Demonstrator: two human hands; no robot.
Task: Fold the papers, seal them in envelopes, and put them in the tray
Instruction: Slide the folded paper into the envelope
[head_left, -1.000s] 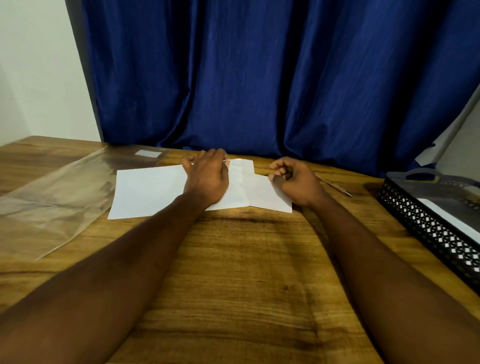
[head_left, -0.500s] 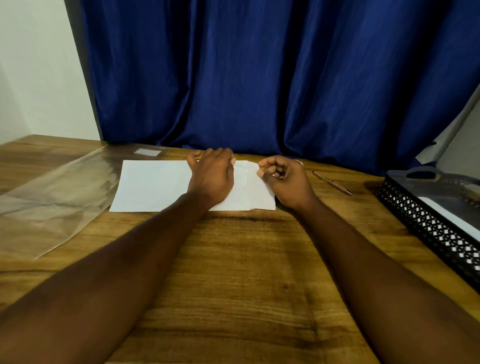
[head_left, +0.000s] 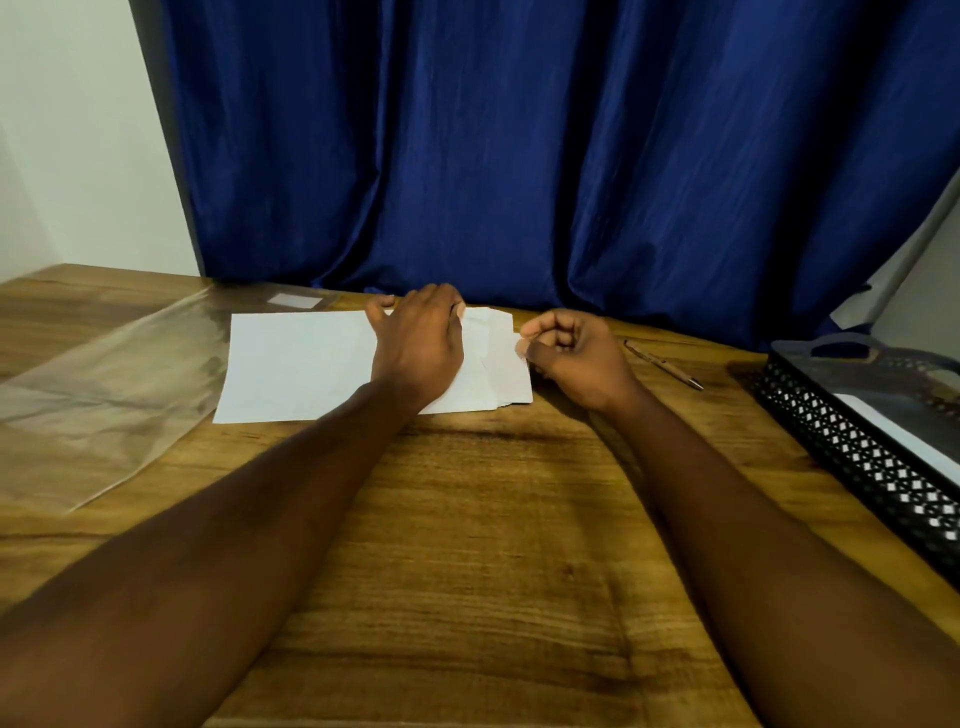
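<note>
Just right of the clear plastic sleeve (head_left: 104, 384) we see the paper (head_left: 301, 364) lying on the tabletop (head_left: 493, 545), with the left hand (head_left: 418, 338) pressing it down, fingers laid over it. The right hand (head_left: 576, 353), fingers curled, pinches the paper's folded right edge, which now sits further left than before. The pen (head_left: 662, 364) and tray (head_left: 857, 457) have not moved.

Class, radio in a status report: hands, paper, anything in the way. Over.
Left hand pressing paper flat. Right hand pinching its right edge. Pen lies between paper and tray.
</note>
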